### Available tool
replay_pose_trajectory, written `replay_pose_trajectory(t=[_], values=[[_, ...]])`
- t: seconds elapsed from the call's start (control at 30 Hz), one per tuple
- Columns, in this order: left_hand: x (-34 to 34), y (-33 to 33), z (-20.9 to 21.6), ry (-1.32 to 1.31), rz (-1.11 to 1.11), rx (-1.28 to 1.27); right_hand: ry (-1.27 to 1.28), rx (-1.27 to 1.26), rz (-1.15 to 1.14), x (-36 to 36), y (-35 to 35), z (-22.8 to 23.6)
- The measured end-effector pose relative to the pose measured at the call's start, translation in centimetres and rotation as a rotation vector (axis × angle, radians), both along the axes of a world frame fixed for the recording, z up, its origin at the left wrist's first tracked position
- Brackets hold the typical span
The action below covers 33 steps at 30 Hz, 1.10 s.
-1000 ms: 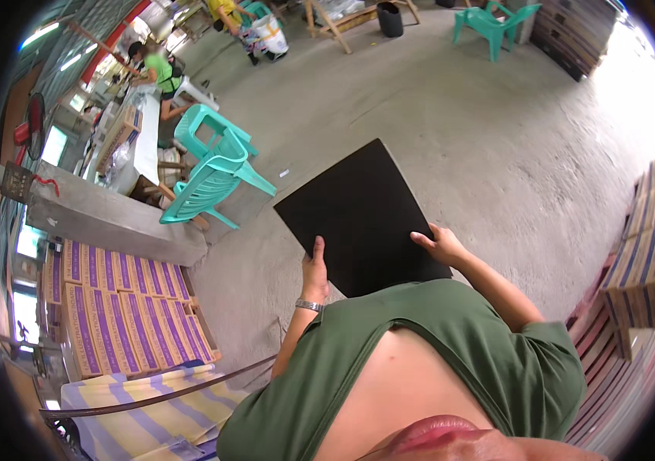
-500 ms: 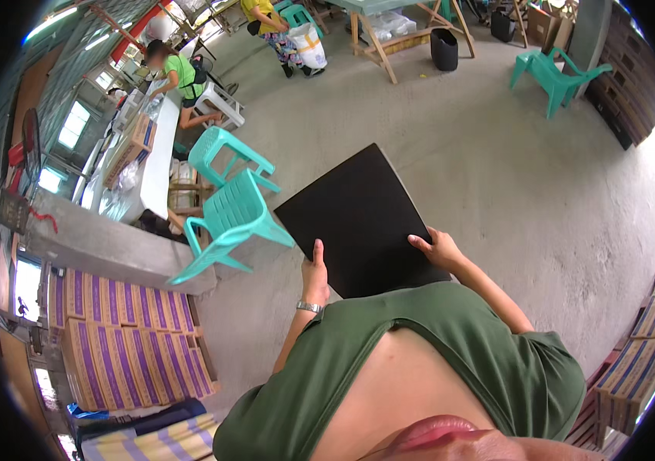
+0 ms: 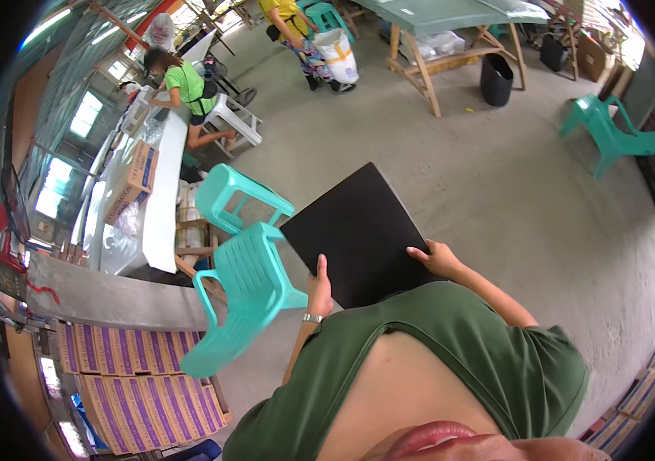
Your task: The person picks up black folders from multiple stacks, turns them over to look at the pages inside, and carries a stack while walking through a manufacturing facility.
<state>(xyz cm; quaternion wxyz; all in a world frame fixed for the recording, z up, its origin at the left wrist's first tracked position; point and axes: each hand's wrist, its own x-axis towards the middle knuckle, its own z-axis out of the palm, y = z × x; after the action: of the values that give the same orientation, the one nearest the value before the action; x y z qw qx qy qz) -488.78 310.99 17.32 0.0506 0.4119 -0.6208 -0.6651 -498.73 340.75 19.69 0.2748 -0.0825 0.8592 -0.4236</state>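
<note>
A flat black rectangular board (image 3: 358, 234) is held in front of my body, tilted so one corner points away. My left hand (image 3: 319, 290) grips its left edge, thumb on top and fingers hidden underneath. On the right edge my right hand (image 3: 437, 259) is closed the same way, its thumb lying over the surface. The board's near edge meets my green shirt (image 3: 412, 315). Whether it is one panel or a thin stack I cannot tell.
A teal armchair (image 3: 247, 284) and teal stool (image 3: 239, 196) stand close on the left beside a long white table (image 3: 162, 192). Stacked cartons (image 3: 143, 407) lie lower left. Ahead are a worktable (image 3: 450, 17), black bin (image 3: 496, 81) and two people. Another teal chair (image 3: 612, 134) stands right.
The view has moved forward: the teal armchair, stool and far worktable appear nearer and larger. Both hands keep their hold on the black board.
</note>
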Motion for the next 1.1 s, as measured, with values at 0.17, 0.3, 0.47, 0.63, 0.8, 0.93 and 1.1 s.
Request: replay_pose_trajectory(t=[0.17,0.3,0.47,0.63,0.8,0.93,1.1], values=[[-8.2,-6.0,4.2,0.218,0.165,0.147,0.006,0.025,0.274,-15.1,-10.0,0.2],[-13.9,-11.5,2.4,0.268,0.343,0.123,-0.054,-0.007,0.435,-24.3,-18.5,-0.5],[-26.6,-21.7,4.9,0.303,0.368,0.140,-0.002,-0.019,0.435,-36.9,-29.9,1.8],[-41.0,-35.4,5.4,0.305,0.206,0.174,0.051,-0.001,0.318,-47.8,-39.6,4.8],[-53.5,-42.9,4.0,0.171,0.191,0.196,0.010,0.071,0.247,-58.0,-45.9,4.0],[-65.3,-48.2,3.3,0.118,0.158,0.199,0.043,0.086,0.204,-68.6,-50.9,0.5],[-77.5,-56.0,3.9,0.217,0.204,0.193,0.041,-0.012,0.326,-84.9,-59.9,3.7]])
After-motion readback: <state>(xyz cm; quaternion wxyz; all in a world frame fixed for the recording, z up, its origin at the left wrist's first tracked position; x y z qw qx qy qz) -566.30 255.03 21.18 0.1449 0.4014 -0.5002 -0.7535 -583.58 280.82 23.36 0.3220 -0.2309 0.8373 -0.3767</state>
